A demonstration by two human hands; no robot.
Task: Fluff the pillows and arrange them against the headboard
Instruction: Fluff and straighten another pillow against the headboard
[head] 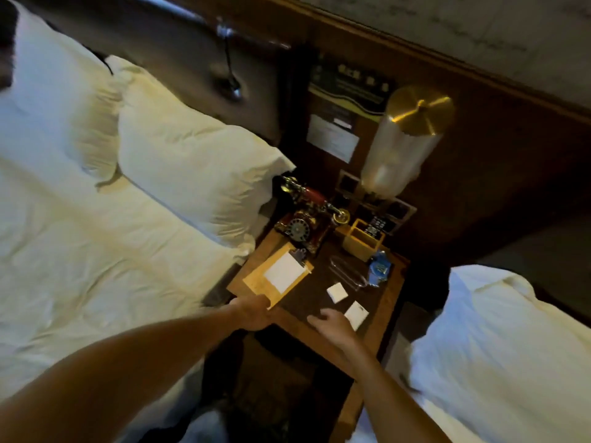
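Observation:
Two white pillows lie on the left bed against the dark padded headboard (179,55): the nearer pillow (192,167) beside the nightstand and a second pillow (60,100) further left. My left hand (252,311) grips the near corner of a wooden clipboard (275,278) with a white notepad on the nightstand. My right hand (332,324) hovers over the nightstand's front edge, fingers apart, holding nothing, next to a small white card (355,314). Both hands are away from the pillows.
The wooden nightstand (383,302) between the beds carries a vintage rotary telephone (300,222), a wooden holder (363,239), a blue packet (380,270), another white card (336,292) and a cylindrical lamp (403,145). A reading light (232,81) hangs on the headboard. A second bed (499,356) lies to the right.

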